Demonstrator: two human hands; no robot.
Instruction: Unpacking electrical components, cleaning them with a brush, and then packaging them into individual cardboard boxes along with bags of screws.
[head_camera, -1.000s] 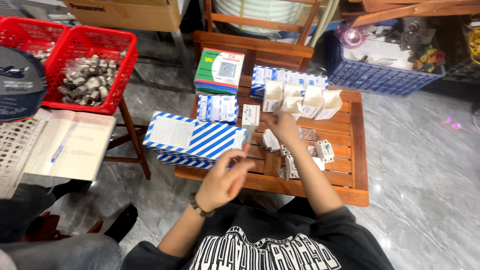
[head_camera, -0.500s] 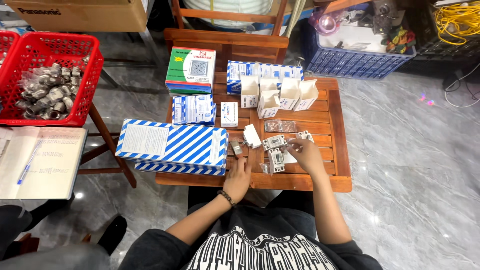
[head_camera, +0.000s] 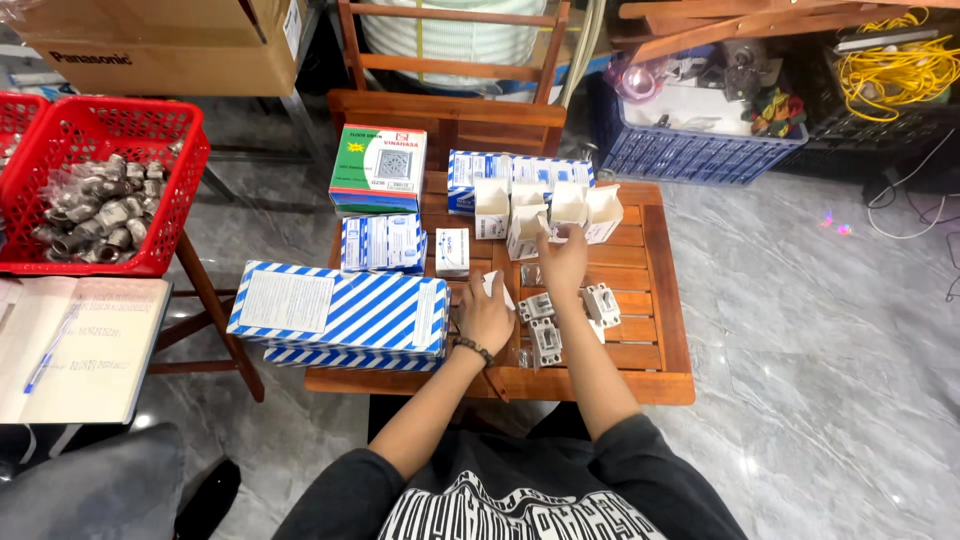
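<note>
My left hand (head_camera: 486, 318) rests on the wooden table (head_camera: 662, 372) and grips a small white box (head_camera: 494, 286). My right hand (head_camera: 563, 262) reaches further back, its fingertips at a row of small open white boxes (head_camera: 528, 222). Its back faces me, so what is under the fingers is hidden. Several grey switch parts (head_camera: 541, 326) lie loose on the slats just in front of the right hand, another (head_camera: 601, 302) to its right. One closed small white box (head_camera: 452, 250) stands upright left of my hands.
A large blue-and-white striped carton (head_camera: 340, 312) fills the table's left side, with smaller striped boxes (head_camera: 383, 242) and a green box (head_camera: 378, 168) behind. A red basket of metal fittings (head_camera: 100, 185), a notebook with pen (head_camera: 75, 345), a blue crate (head_camera: 690, 152) and a wooden chair (head_camera: 450, 110) surround the table.
My right hand has moved from the grey switch parts back to the open white boxes. My left hand has shifted right and now holds a small white box.
</note>
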